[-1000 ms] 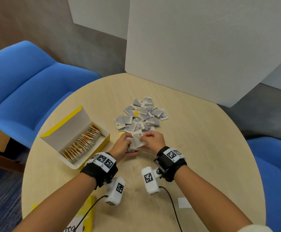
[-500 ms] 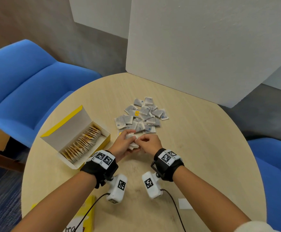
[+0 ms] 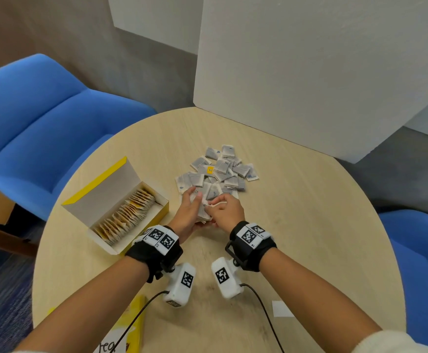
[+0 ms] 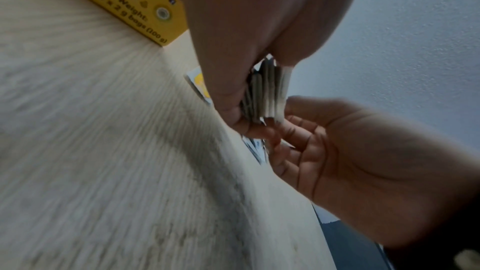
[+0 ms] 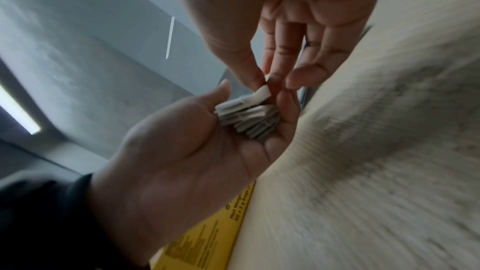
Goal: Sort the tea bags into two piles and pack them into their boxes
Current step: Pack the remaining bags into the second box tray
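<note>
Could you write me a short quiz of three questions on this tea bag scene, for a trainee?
1. True or false: the open yellow box is empty.
2. The left hand holds: A) a stack of tea bags, B) a lid, C) nothing.
3. What does the right hand pinch?

Key: 1 false, it holds a row of bags. 2 A. 3 The top bag of that stack.

Bare table (image 3: 297, 225) right of loose tea bags (image 3: 220, 171); open box (image 3: 121, 207) seemingly close left.
</note>
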A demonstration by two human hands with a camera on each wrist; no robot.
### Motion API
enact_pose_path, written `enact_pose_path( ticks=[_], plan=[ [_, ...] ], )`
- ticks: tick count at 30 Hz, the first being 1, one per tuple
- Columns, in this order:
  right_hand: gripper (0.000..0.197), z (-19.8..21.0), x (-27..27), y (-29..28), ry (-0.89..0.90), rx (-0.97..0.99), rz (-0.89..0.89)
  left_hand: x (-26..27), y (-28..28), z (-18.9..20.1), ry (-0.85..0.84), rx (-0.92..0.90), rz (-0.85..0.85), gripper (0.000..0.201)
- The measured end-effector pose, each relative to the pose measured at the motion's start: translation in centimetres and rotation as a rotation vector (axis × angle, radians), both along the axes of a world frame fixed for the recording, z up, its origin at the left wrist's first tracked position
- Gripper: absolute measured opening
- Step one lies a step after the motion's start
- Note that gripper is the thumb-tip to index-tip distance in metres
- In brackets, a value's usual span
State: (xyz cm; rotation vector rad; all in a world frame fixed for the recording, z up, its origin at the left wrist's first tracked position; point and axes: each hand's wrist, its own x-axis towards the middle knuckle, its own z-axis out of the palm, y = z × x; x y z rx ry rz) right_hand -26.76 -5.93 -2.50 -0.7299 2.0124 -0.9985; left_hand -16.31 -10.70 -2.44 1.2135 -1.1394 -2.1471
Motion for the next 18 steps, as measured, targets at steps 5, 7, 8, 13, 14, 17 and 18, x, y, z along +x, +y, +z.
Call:
enact_pose_path(
  ticks=[5, 7, 8, 13, 14, 17, 18],
  plan=[
    [0.017, -0.4, -0.4, 0.3, 0.127, -0.034, 0.017, 0.2, -0.5, 0.6, 0.171, 0.268, 0.045, 0.040],
    [0.014, -0.2, -0.5, 0.4, 0.152, -0.037, 0.037, 0.3, -0.7, 0.9, 0.218, 0.305, 0.013, 0.037],
    [0.012, -0.2, -0.7, 0.4, 0.159, -0.039, 0.041, 0.4, -0.7, 1.1, 0.226, 0.303, -0.016, 0.038],
    [0.007, -0.3, -1.3, 0.9, 0.177, -0.037, 0.090, 0.4, -0.6, 0.8, 0.163, 0.194, -0.220, 0.075],
    [0.008, -0.3, -1.5, 1.1, 0.166, -0.039, 0.095, 0.3, -0.4, 0.8, 0.135, 0.156, -0.254, 0.082],
    [0.016, -0.3, -1.6, 1.6, 0.145, -0.048, 0.132, 0.0, 0.3, 0.4, 0.071, 0.070, -0.292, 0.093],
    [0.020, -0.4, -1.7, 1.7, 0.117, -0.054, 0.155, -0.1, 0.4, 0.4, 0.062, 0.056, -0.279, 0.095]
  ],
)
